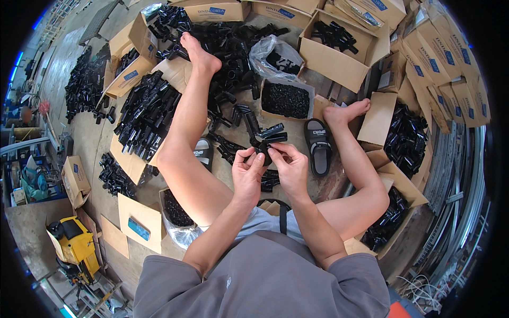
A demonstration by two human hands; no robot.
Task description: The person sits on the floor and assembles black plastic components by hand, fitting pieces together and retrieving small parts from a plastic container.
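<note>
Between my knees, my left hand (248, 175) and my right hand (289, 164) are closed together on a black branched tube fitting (255, 130). One arm of it points up and away; another sticks out to the right above my right fingers. Fingertips of both hands pinch its near end, and any smaller part between them is hidden. Just beyond lies a pile of similar black fittings (230, 79). A box of small black pieces (286, 99) stands beyond my right hand. More loose fittings (270, 180) lie on the floor beneath my hands.
Open cartons of black fittings (344, 66) stand ahead and at right (405, 139). Another fitting pile (147, 114) lies left of my left leg. Black sandals (319, 148) are on the floor. A phone (139, 229) lies on cardboard, near a yellow machine (77, 245). Stacked cartons (432, 58) fill the far right.
</note>
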